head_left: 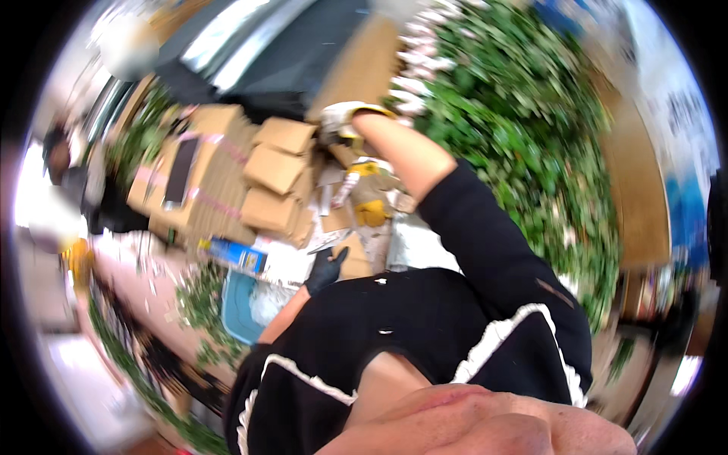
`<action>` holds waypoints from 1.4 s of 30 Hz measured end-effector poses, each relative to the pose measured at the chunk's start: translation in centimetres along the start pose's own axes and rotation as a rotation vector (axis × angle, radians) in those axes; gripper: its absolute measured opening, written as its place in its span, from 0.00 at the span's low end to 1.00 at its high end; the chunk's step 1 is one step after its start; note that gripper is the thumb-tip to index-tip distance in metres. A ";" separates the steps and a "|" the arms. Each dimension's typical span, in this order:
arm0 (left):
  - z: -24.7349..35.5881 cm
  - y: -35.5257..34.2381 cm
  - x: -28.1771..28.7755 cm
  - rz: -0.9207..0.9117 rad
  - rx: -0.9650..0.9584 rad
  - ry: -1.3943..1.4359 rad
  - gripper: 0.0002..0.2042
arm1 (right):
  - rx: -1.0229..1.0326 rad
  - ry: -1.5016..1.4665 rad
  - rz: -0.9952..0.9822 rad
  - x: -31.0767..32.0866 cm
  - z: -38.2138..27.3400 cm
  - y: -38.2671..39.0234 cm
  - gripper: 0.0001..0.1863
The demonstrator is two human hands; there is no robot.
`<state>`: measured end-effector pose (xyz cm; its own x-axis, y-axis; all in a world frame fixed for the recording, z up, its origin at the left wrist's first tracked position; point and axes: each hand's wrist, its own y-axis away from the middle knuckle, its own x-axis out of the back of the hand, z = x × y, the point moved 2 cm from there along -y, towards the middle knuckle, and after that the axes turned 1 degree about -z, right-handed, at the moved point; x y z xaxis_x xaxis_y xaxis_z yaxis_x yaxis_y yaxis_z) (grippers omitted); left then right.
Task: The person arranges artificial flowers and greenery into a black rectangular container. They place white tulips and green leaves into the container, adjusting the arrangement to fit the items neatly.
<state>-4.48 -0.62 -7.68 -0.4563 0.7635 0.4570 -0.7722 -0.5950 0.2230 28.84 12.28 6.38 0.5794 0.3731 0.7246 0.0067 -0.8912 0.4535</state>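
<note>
Low in the middle, my left hand (326, 270) wears a black glove. Its thumb lies over a piece of brown cardboard (355, 259), and the hand is closed on that piece's edge. My right arm stretches far forward, and my right hand (343, 123) has a white and yellow work glove on. It is near the end of a long brown cardboard sheet (360, 72); blur hides what its fingers do. Between my hands lies a tan and yellow work glove (371, 199), crumpled among scraps.
Stacked folded cardboard (220, 174) and small cardboard pieces (277, 155) stand left of my hands. A blue box (236, 255) and a light-blue bin (241, 309) are nearer. Pale pink roses (417, 61) with a thick mass of green leaves (516, 121) fill the right side.
</note>
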 end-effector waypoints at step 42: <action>21.2 -4.5 -6.5 -1.060 -0.785 0.074 0.16 | -0.126 -0.503 0.171 -15.2 -3.4 49.2 0.08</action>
<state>11.35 -8.19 6.64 0.5205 0.7925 0.3179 -0.8055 0.5792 -0.1252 17.59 -36.36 19.43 0.8823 0.0285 0.4699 -0.2015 -0.8792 0.4317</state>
